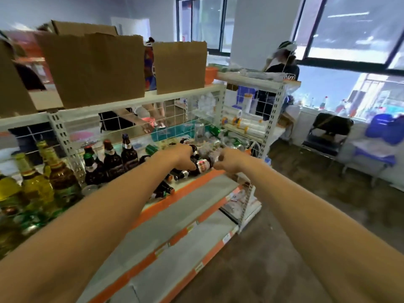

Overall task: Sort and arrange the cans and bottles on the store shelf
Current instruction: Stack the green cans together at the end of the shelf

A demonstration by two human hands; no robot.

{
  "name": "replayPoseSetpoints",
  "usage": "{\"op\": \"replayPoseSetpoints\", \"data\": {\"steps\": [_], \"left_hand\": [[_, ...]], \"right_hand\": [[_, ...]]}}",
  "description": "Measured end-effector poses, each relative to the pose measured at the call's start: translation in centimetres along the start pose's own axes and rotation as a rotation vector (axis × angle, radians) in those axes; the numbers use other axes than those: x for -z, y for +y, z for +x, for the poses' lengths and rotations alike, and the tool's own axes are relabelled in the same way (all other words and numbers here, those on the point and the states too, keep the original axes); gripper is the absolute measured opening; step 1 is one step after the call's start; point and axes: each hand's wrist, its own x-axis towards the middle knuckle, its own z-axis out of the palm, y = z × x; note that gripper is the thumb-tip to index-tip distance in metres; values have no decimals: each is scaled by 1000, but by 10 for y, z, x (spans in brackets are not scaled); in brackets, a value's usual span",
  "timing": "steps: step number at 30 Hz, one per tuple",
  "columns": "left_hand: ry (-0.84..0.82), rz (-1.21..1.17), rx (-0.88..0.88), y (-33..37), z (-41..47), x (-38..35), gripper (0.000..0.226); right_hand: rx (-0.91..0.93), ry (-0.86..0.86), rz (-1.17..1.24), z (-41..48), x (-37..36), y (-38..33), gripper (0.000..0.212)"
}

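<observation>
Forearms nearest lens, both stretched out to the middle shelf [197, 186]. Left hand [182, 157] curled over the dark body of a brown glass bottle [202, 166] lying on its side, with red-and-white label up, just right of the fingertips. Right hand [227, 159] at the bottle's other end with fingers bent in; too blurred to tell whether pinching it or only touching.

Handling, by judgement: glass, so stiff, probably fairly heavy if full, and breakable. Smooth, likely slippery off the label. Free to roll while on its side. Best taken round the body at the label, with second hand at the neck to tip it upright. Not by the cap alone.

Position: between the two hands, near the shelf's orange front edge, toward its right end.

Outward from there:
- other lying bottles [164, 190] just left, close to the front edge; roll-off risk, so worth clearing early
- behind the hands, unsorted heap of green cans [213, 130] and clear plastic against the wire mesh back [175, 110]
- further left, upright brown bottles [113, 160] in a row, then yellow oil bottles [37, 182]
- above, cardboard boxes [94, 68] on the top shelf
- beyond the shelf end, another person [282, 68], blurred
</observation>
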Motion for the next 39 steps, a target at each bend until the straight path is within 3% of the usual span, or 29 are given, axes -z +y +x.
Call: {"op": "replayPoseSetpoints", "data": {"steps": [6, 12, 18, 23, 28, 39], "left_hand": [[2, -24, -57, 18, 100, -5, 36], [2, -21, -78, 14, 221, 12, 47], [-13, -33, -105, 5, 318, 11, 36], [-17, -12, -88, -6, 372, 0, 33], [-42, -8, -66, -12, 414, -11, 35], [-82, -98, 61, -9, 523, -28, 32]], "right_hand": [[-59, 2, 1, 76, 2, 50, 57], [-131, -14, -40, 180, 31, 81, 30], [-126, -5, -38, 267, 48, 98, 36], [-110, -90, -12, 309, 44, 111, 57], [-132, -106, 3, 349, 47, 132, 30], [-100, -134, -9, 486, 41, 190, 49]]}}
